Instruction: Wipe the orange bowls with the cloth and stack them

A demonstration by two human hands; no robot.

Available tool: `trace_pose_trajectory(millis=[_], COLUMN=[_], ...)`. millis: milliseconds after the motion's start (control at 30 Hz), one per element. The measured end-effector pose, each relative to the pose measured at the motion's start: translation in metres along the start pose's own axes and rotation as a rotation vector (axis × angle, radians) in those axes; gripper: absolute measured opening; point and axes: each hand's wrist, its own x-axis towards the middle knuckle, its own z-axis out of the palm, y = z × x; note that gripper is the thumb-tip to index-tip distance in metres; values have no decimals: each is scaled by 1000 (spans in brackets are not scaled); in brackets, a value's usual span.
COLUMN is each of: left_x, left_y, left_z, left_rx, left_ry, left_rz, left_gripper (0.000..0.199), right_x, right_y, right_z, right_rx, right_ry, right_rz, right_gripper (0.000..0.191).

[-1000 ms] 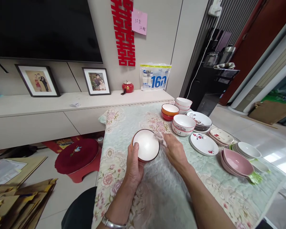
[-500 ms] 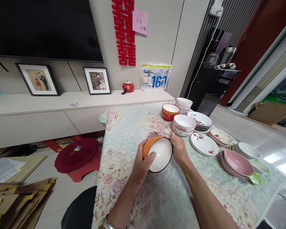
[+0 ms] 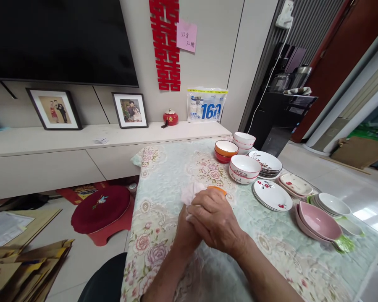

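Note:
An orange bowl (image 3: 218, 190) is mostly hidden behind my hands; only a strip of its orange outside shows. My left hand (image 3: 188, 228) is closed on the bowl from the left, its fingers largely covered. Laid across it, my right hand (image 3: 219, 220) is closed on a pale pink cloth (image 3: 191, 193), which bunches out beyond the fingers on the left. Past the hands, another orange bowl (image 3: 227, 147) is stacked on a red bowl (image 3: 225, 158). To the right of these, white bowls with a red rim (image 3: 245, 165) are stacked.
Flowered cloth covers the table (image 3: 164, 188). Along its right side are patterned plates (image 3: 266, 161), flower plates (image 3: 271, 196), rectangular dishes (image 3: 296, 184), small white bowls (image 3: 334, 203) and pink bowls (image 3: 319, 220). Left of the table is a red stool (image 3: 102, 207).
My right hand has moved left with the cloth, from the bowl's right rim to over my left hand. The bowl has turned so its white inside no longer shows.

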Motion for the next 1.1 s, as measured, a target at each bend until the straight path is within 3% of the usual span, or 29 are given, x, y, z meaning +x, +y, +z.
trace_pose_trajectory(millis=[133, 267, 467, 667, 833, 967, 1100], left_x=[-7, -14, -13, -7, -4, -5, -7], left_y=[7, 14, 14, 5, 6, 7, 3], left_z=[0, 1, -2, -6, -5, -3, -5], left_rx=[215, 367, 227, 0, -218, -264, -199], left_ry=[-29, -115, -172, -44, 35, -1, -86], left_rz=[37, 72, 32, -112, -233, -277, -230], left_gripper=[46, 71, 72, 72, 70, 73, 73], right_x=[-1, -6, -18, -22, -25, -29, -30], right_y=[15, 39, 73, 78, 74, 74, 77], right_z=[-3, -3, 21, 43, 45, 50, 44], right_rx=[29, 263, 869, 1204, 1194, 970, 798], right_ry=[127, 245, 417, 420, 356, 344, 395], right_rz=[193, 392, 806, 1024, 999, 1041, 1013], right_gripper=[22, 25, 31, 53, 54, 47, 31])
